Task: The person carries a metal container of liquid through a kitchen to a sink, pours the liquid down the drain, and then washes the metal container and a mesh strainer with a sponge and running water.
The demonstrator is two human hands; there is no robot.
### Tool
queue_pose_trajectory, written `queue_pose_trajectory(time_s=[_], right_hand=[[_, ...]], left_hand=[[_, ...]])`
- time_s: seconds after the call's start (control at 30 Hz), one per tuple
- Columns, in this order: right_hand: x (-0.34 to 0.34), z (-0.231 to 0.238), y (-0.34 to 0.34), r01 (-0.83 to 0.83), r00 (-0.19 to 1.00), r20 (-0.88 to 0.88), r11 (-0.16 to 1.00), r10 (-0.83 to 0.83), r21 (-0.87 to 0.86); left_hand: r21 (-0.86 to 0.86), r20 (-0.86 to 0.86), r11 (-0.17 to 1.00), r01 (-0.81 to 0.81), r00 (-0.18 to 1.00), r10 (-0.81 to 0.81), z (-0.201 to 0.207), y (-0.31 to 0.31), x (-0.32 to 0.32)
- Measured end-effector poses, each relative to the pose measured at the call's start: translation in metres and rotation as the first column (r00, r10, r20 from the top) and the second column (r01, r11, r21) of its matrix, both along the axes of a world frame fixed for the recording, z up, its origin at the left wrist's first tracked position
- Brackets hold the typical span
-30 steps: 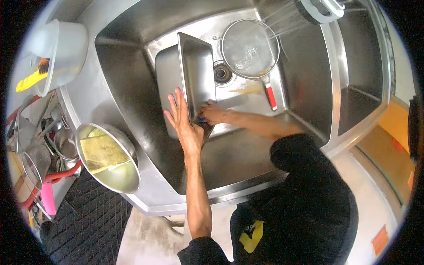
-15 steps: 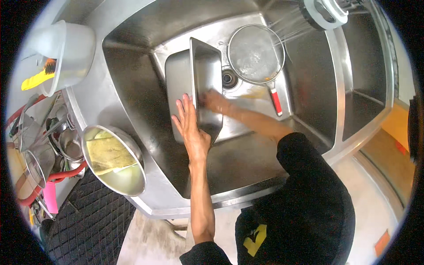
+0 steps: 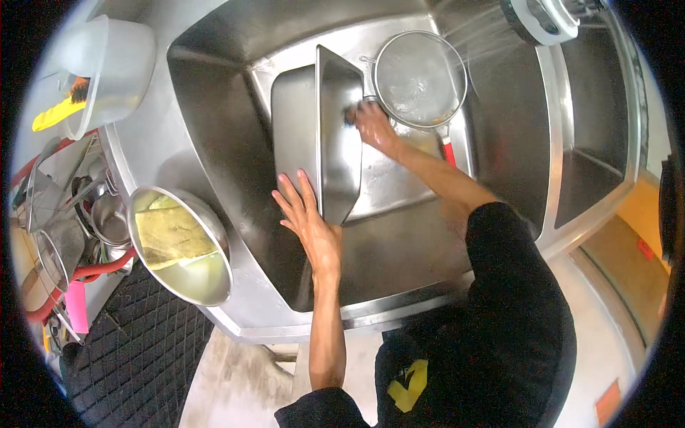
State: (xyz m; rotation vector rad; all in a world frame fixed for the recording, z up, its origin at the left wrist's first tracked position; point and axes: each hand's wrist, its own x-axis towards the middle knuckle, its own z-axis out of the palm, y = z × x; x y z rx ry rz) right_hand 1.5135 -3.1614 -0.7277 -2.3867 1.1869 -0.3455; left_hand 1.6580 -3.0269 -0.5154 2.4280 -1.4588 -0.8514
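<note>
Head view: at far left, a cloudy, translucent plastic tub [image 3: 128, 71] with a yellow-handled brush [image 3: 57, 114] stands on the smooth steel surface [image 3: 146, 143]. Nearer, an oval, shiny metal bowl [image 3: 214, 227] holds a crumpled yellow cloth [image 3: 175, 235] in pale liquid. Inside a deep, scuffed stainless-steel sink [image 3: 221, 107], the left hand [image 3: 310, 228] has its fingers spread wide, palm at the lower rim of a deep, rectangular stainless-steel pan [image 3: 339, 160]. The pan sits tipped on its side, brushed grey with bright reflections, straight-rimmed and round-cornered. The blurred right hand [image 3: 374, 128] reaches into it, fingers curled around something small and dark, partly hidden. Just right lies a round, grey fine-mesh strainer [image 3: 421, 80] with a red handle; above, a white-and-black nozzle [image 3: 546, 20] sprays water.
</note>
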Motion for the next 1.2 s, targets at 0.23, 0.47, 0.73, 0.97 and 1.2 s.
queue_pose_trajectory(time_s=[0.23, 0.47, 0.73, 0.97, 1.2], right_hand=[[-0.023, -0.045, 0.144, -0.271, 0.952, 0.153, 0.963, 0.266, 0.013], [0.073, -0.03, 0.125, -0.019, 0.998, 0.055, 0.796, -0.017, 0.605], [0.018, -0.036, 0.065, -0.464, 0.881, -0.078, 0.884, 0.467, 0.064], [0.033, -0.017, -0.007, 0.041, 0.999, -0.03, 0.998, -0.043, -0.057], [0.024, -0.014, 0.061, -0.28, 0.952, -0.118, 0.959, 0.283, 0.042]], left_hand=[[-0.056, -0.051, 0.998, -0.023, 0.998, 0.02, -0.002, -0.008, -0.007], [-0.057, -0.03, 0.998, -0.026, 0.999, 0.024, -0.004, -0.009, -0.01], [-0.051, -0.057, 0.998, -0.045, 0.998, 0.042, 0.001, -0.008, -0.008], [-0.041, -0.04, 0.999, -0.021, 0.999, 0.02, 0.0, -0.002, -0.005], [-0.046, -0.043, 0.998, -0.046, 0.998, 0.044, -0.003, -0.003, -0.002]])
